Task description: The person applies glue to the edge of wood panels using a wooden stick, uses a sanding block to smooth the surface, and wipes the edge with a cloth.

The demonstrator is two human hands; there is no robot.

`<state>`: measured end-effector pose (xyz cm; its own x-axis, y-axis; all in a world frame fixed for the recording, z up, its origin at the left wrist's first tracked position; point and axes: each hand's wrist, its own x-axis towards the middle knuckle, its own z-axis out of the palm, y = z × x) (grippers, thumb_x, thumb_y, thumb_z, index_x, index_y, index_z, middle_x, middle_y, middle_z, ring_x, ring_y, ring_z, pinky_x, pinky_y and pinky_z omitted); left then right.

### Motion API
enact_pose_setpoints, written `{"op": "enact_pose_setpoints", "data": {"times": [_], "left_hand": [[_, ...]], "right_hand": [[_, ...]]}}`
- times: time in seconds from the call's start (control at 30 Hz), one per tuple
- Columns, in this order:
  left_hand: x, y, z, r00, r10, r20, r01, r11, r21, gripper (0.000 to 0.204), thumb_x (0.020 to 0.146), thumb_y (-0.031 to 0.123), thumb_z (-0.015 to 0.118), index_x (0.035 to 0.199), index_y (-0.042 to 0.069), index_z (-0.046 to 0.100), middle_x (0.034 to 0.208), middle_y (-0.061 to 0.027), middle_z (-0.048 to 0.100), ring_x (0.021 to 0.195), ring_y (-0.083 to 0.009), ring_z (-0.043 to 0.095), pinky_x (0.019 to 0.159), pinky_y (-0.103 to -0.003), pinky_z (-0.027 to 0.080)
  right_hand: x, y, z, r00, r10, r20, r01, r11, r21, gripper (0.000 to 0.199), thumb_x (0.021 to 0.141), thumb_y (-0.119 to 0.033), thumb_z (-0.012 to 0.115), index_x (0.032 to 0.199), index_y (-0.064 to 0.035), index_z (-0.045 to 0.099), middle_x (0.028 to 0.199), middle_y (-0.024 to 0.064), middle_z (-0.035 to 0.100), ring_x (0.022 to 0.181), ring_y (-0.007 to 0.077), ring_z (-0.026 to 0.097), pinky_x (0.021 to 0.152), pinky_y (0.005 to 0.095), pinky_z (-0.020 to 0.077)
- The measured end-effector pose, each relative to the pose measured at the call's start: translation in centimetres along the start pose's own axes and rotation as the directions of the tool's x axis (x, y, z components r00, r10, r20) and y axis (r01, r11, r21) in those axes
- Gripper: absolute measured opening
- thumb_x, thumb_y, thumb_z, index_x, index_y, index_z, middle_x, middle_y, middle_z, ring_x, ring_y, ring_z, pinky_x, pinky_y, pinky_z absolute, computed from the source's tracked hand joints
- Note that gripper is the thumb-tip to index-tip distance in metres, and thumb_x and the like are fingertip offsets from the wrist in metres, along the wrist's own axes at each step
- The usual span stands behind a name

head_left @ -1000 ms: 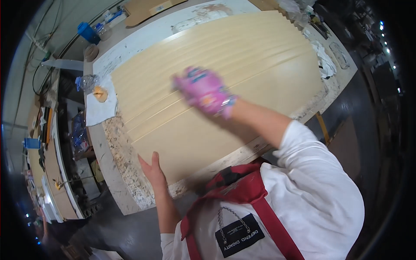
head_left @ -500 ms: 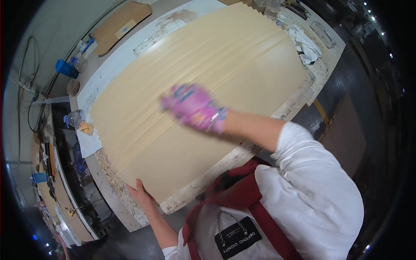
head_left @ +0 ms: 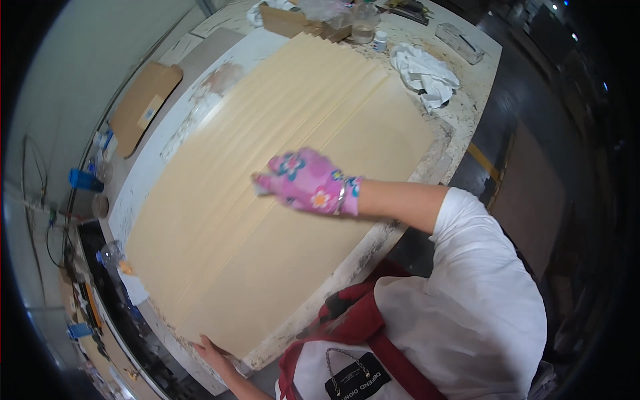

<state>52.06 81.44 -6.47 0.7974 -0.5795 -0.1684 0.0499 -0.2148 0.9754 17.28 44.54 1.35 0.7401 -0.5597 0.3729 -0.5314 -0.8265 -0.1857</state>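
Has a blue container (head_left: pixel 86 179) at far left, then a brown cardboard piece (head_left: pixel 145 100). Rests the bare left hand (head_left: pixel 217 357) at the near-left edge of overlapping pale sheets (head_left: pixel 280 267), spread across the table (head_left: pixel 475 80); cannot make out the spread of its fingers. Holds a small greyish piece (head_left: pixel 264 189), too unclear to name, in the gathered fingers of the pink-flowered gloved right hand (head_left: pixel 305 183), mid-sheets. Has a crumpled white cloth (head_left: pixel 427 72) near the sheets' right end.

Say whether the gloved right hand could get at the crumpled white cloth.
Probably yes: nothing upright seems to stand between the right hand and the white cloth, just flat beige sheets and tabletop.
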Motion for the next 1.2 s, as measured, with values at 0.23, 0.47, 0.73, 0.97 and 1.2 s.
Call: {"op": "enact_pose_setpoints", "data": {"times": [0.23, 0.47, 0.73, 0.97, 1.2], "left_hand": [[-0.1, -0.2, 0.0, 0.994, 0.006, -0.11, 0.008, 0.992, 0.126, 0.053, 0.094, 0.028, 0.053, 0.137, 0.004, 0.033, 0.129, -0.0117, 0.048, 0.113, -0.0233, 0.05, 0.092, -0.034, 0.042], [0.5, -0.6, -0.3, 0.97, -0.199, -0.143, 0.199, 0.98, -0.011, 0.04, 0.091, 0.02, 0.054, 0.124, 0.0, 0.043, 0.11, -0.0126, 0.058, 0.097, -0.021, 0.056, 0.084, -0.032, 0.046], [-0.4, 1.6, 0.5, 0.995, 0.073, -0.063, -0.073, 0.997, 0.005, 0.04, 0.087, 0.011, 0.057, 0.123, -0.002, 0.046, 0.113, -0.0114, 0.058, 0.102, -0.018, 0.054, 0.09, -0.029, 0.042], [0.6, 0.9, -0.3, 0.998, 0.001, -0.058, -0.005, 0.998, -0.069, 0.045, 0.083, 0.007, 0.061, 0.124, -0.002, 0.046, 0.113, -0.0119, 0.058, 0.101, -0.0181, 0.054, 0.089, -0.03, 0.042], [0.9, 0.4, -0.7, 0.996, 0.056, -0.071, -0.057, 0.998, -0.014, 0.043, 0.082, 0.009, 0.062, 0.121, -0.002, 0.046, 0.109, -0.0137, 0.059, 0.099, -0.0207, 0.056, 0.088, -0.032, 0.043]], "right_hand": [[-6.2, 28.3, -5.8, 0.821, 0.525, -0.224, -0.545, 0.837, -0.037, 0.023, 0.089, -0.023, 0.05, 0.11, -0.0167, 0.058, 0.092, 0.0103, 0.061, 0.078, 0.028, 0.06, 0.063, 0.0389, 0.0492], [3.2, 16.0, -6.1, 0.914, 0.278, -0.297, -0.278, 0.96, 0.043, 0.041, 0.086, -0.032, 0.054, 0.122, -0.0129, 0.052, 0.111, 0.0134, 0.06, 0.1, 0.0331, 0.057, 0.083, 0.0401, 0.0477], [16.4, -17.7, 7.4, 0.912, -0.403, -0.082, 0.39, 0.784, 0.482, 0.035, 0.084, -0.026, 0.056, 0.114, -0.0082, 0.054, 0.09, 0.0141, 0.058, 0.083, 0.0331, 0.06, 0.07, 0.0412, 0.0492], [20.6, -32.1, 11.9, 0.893, -0.425, 0.151, 0.354, 0.867, 0.35, 0.031, 0.088, -0.027, 0.049, 0.108, -0.0051, 0.055, 0.09, 0.0135, 0.06, 0.081, 0.0305, 0.061, 0.07, 0.0375, 0.0484], [21.9, -27.2, 11.9, 0.988, -0.151, 0.005, 0.131, 0.873, 0.47, 0.039, 0.094, -0.037, 0.039, 0.073, -0.0083, 0.057, 0.058, 0.0022, 0.056, 0.053, 0.0168, 0.056, 0.051, 0.0324, 0.0448]]}}
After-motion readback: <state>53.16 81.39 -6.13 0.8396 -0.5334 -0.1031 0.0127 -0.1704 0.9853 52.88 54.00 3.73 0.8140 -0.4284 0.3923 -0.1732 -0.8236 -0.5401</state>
